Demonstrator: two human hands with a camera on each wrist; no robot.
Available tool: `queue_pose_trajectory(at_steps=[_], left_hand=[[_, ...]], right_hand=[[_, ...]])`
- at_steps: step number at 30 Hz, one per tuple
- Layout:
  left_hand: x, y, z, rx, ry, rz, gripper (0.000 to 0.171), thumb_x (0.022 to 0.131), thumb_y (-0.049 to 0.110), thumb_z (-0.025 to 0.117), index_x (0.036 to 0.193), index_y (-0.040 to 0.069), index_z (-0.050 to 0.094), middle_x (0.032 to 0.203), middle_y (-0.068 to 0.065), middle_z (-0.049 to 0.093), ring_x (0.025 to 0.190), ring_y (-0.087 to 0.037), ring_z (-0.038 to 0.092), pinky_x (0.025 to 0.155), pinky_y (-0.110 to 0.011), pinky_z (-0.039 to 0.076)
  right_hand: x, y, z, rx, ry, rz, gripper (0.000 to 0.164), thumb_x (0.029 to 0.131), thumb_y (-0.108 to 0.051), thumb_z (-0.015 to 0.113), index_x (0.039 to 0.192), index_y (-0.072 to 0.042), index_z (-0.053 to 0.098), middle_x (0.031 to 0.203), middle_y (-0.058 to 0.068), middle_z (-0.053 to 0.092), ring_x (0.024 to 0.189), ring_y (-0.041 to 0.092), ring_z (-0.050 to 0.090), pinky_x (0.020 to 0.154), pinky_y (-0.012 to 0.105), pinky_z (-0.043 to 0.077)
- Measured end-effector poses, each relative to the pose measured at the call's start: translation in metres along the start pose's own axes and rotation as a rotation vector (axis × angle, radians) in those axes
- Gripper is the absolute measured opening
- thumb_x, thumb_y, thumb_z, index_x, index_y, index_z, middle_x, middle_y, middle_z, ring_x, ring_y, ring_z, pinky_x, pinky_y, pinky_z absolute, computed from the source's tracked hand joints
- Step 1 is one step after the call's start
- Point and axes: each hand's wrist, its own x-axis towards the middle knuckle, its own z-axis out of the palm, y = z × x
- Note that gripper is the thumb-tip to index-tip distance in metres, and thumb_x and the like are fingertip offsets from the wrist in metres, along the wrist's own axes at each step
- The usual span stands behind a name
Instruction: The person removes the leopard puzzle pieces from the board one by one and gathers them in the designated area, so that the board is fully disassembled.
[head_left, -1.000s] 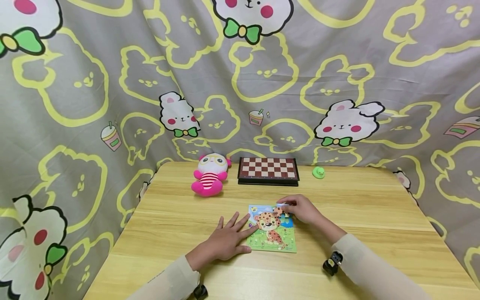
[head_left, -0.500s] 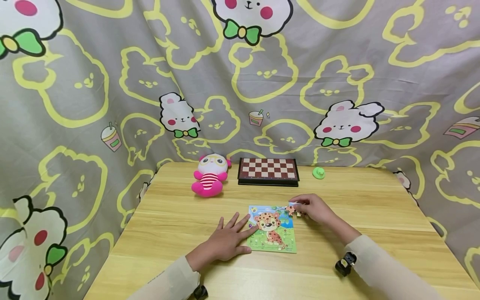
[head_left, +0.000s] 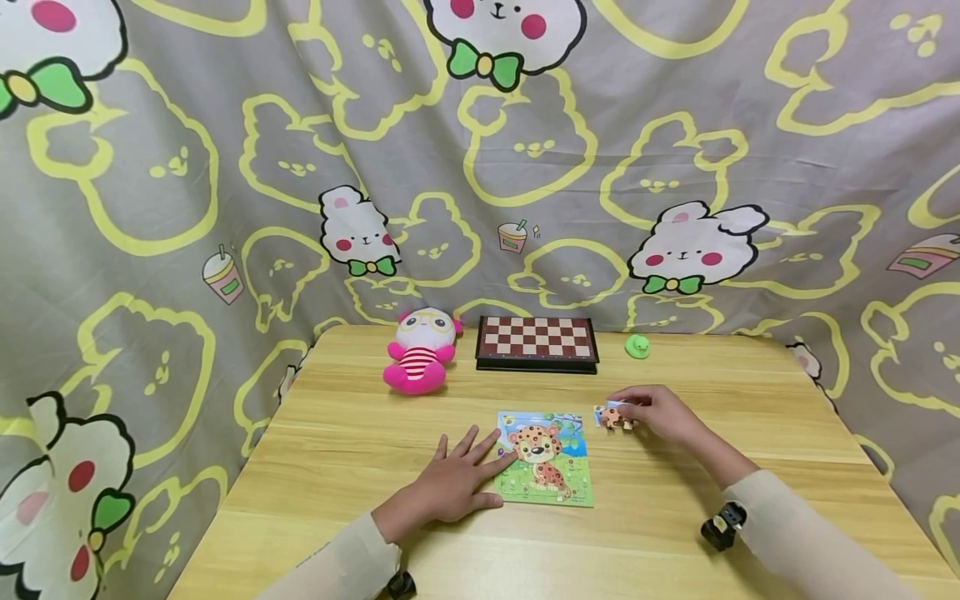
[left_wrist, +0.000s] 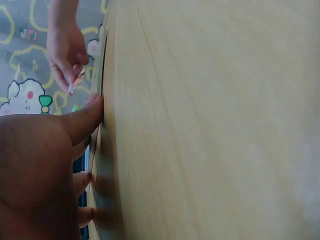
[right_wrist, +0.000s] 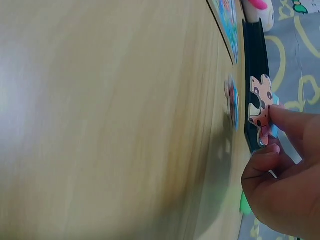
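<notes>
A square leopard jigsaw puzzle [head_left: 551, 492] lies on the table. Spread fingers of my left hand [head_left: 459, 483] rest on its left edge, with the palm on the tabletop. To the right of the puzzle, my right hand [head_left: 663, 414] pinches a spotted orange puzzle piece [right_wrist: 261, 102] between thumb and fingers. Seen from the right wrist, the piece is held up off the wood, and a second puzzle piece [right_wrist: 233, 102] lies on the table close by. The left wrist view shows my left thumb [left_wrist: 82, 117] near the table edge and the right hand beyond.
Behind the puzzle stand a pink-and-white plush toy [head_left: 420, 354], a black-sided chessboard box [head_left: 537, 343] and a small green duck toy [head_left: 637, 347]. A patterned grey curtain [head_left: 555, 158] hangs around the back of the wooden table [head_left: 337, 442].
My right hand has moved right, off the puzzle's upper right corner, carrying the puzzle piece onto the table side. That corner of the puzzle is now uncovered. The left hand stays put.
</notes>
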Motion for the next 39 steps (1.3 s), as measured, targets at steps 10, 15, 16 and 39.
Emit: queue_pose_trajectory(at_steps=[10, 15, 16, 39], left_hand=[[-0.001, 0.001, -0.001, 0.003, 0.002, 0.004, 0.069, 0.101, 0.063, 0.047, 0.163, 0.046, 0.021, 0.174, 0.001, 0.008, 0.159, -0.037, 0.007, 0.116, -0.076, 0.016], [-0.001, 0.001, -0.001, 0.001, 0.008, 0.007, 0.069, 0.101, 0.063, 0.047, 0.163, 0.045, 0.022, 0.174, 0.0, 0.008, 0.159, -0.038, 0.008, 0.116, -0.076, 0.016], [-0.001, 0.001, -0.001, 0.001, 0.009, 0.008, 0.069, 0.101, 0.063, 0.047, 0.163, 0.045, 0.022, 0.174, 0.0, 0.009, 0.159, -0.038, 0.008, 0.116, -0.076, 0.016], [0.002, -0.002, 0.003, 0.002, 0.002, 0.004, 0.069, 0.101, 0.065, 0.045, 0.163, 0.048, 0.02, 0.175, 0.002, 0.006, 0.159, -0.037, 0.006, 0.116, -0.077, 0.014]], right_hand=[[-0.006, 0.014, -0.016, -0.033, 0.003, 0.006, 0.03, 0.103, -0.013, 0.064, 0.129, -0.001, 0.07, 0.11, 0.011, 0.071, 0.091, 0.022, 0.061, 0.072, 0.034, 0.054], [-0.006, 0.018, -0.02, -0.041, 0.001, 0.018, 0.029, 0.103, -0.014, 0.064, 0.128, 0.0, 0.071, 0.111, 0.012, 0.071, 0.092, 0.022, 0.061, 0.073, 0.034, 0.053], [-0.006, 0.019, -0.021, -0.045, 0.001, 0.018, 0.029, 0.103, -0.014, 0.064, 0.127, 0.0, 0.071, 0.112, 0.013, 0.071, 0.092, 0.022, 0.061, 0.073, 0.034, 0.053], [-0.007, 0.037, -0.023, -0.095, 0.026, 0.008, 0.025, 0.103, -0.01, 0.062, 0.122, 0.003, 0.072, 0.097, 0.008, 0.072, 0.078, 0.02, 0.063, 0.062, 0.031, 0.054]])
